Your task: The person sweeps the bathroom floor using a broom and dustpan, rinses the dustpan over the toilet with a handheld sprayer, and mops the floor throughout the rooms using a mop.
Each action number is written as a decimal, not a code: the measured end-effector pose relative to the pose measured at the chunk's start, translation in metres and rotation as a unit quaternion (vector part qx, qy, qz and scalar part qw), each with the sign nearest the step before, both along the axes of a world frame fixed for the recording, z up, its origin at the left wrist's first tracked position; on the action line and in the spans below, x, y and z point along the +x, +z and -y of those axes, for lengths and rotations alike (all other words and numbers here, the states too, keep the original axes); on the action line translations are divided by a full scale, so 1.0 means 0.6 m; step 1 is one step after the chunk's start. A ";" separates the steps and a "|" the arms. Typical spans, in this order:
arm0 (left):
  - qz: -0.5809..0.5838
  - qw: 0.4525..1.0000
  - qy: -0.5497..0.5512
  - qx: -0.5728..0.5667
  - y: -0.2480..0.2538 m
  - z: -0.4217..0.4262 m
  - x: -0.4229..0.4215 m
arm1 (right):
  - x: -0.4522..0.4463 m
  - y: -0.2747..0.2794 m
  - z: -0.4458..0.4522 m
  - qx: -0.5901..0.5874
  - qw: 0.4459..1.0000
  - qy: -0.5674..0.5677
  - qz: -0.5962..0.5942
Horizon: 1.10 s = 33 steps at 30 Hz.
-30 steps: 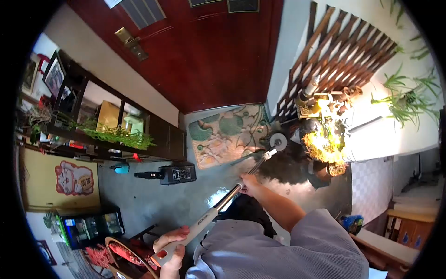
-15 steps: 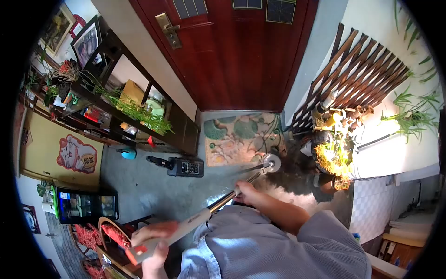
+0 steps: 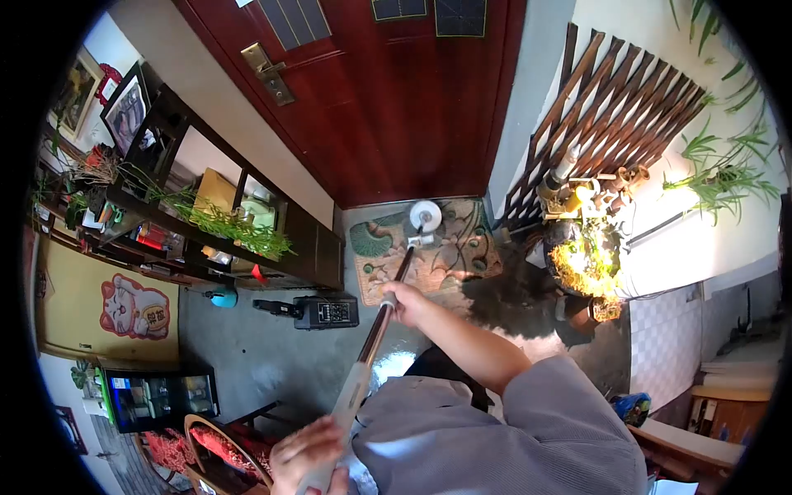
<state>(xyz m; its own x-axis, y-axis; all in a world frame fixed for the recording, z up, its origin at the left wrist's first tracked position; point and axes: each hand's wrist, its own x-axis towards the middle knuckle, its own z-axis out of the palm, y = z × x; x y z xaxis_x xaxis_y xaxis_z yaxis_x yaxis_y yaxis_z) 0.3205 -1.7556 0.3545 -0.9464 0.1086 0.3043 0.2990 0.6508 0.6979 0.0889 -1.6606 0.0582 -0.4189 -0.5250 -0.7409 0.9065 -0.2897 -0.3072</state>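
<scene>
A long pole tool (image 3: pixel 377 334) with a pale handle and a metal shaft runs from the bottom of the view up toward the door. My left hand (image 3: pixel 312 452) is wrapped round the pale handle at the lower end. Farther up, my right hand (image 3: pixel 400 302) grips the metal shaft. At the far end a round white head (image 3: pixel 426 216) appears over the upper part of the patterned floor mat (image 3: pixel 384 276); whether it touches the mat cannot be told.
The red door (image 3: pixel 371 124) stands beyond the mat. Left are a dark shelf unit (image 3: pixel 305 247), a black speaker-like box (image 3: pixel 327 313) and a red-cushioned chair (image 3: pixel 219 445). Right are a wooden lattice (image 3: pixel 610 103) and potted plants (image 3: pixel 582 268).
The round head has swung left and away from me, from beside the mat's right part to over its upper middle. My right hand has moved left with the shaft. The camera view has shifted too.
</scene>
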 end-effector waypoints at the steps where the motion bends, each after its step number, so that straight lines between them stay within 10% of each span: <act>1: 0.035 0.999 -0.005 -0.014 -0.030 0.003 -0.009 | -0.015 -0.015 0.005 0.001 1.000 0.000 0.002; 10: 0.115 0.983 -0.110 -0.087 -0.114 -0.015 -0.068 | -0.037 -0.114 -0.004 0.196 0.966 0.129 -0.112; 33: -0.025 0.999 -0.025 -0.031 0.027 -0.017 -0.005 | 0.125 -0.015 -0.030 0.067 0.989 0.125 -0.048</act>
<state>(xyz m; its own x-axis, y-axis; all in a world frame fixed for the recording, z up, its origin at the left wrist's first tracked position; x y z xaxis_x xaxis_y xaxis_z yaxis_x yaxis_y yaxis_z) 0.3172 -1.7455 0.3706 -0.9227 0.1759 0.3431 0.3666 0.6757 0.6395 0.1641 -1.6428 0.0494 -0.3613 -0.5202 -0.7739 0.9090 -0.0113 -0.4167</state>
